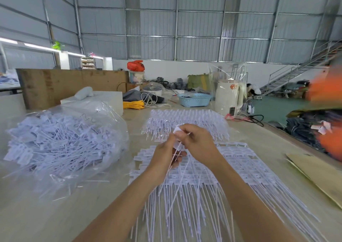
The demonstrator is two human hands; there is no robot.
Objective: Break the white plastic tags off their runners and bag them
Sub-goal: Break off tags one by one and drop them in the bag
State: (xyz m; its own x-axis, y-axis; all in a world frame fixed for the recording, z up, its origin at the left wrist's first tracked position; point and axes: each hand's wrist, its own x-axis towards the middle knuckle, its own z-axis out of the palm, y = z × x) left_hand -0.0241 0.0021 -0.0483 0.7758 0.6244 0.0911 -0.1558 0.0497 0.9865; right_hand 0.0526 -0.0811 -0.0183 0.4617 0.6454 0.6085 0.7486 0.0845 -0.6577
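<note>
- Right now I am pinching the flat head of one white plastic tag (177,130) between the thumb and fingertips of my right hand (197,145), held up over the table (55,214).
- My left hand (166,158) is curling round the tag's long thin tail just below, so both hands are closed on the same piece.
- I am judging the twist should come from the right hand alone, with the left keeping the tail steady, so the head snaps cleanly and the tail is not bent.
- Directly under my hands the sheet of tags still on their runners (231,167) is lying flat, tails fanning toward me; I am keeping my wrists clear of it so nothing gets dragged.
- A second stack of runner sheets (187,121) is waiting just beyond.
- To my left the clear plastic bag (64,143) is lying open and heaped with loose tags; I am planning a short sideways carry into its mouth, which I cannot see clearly from here.
</note>
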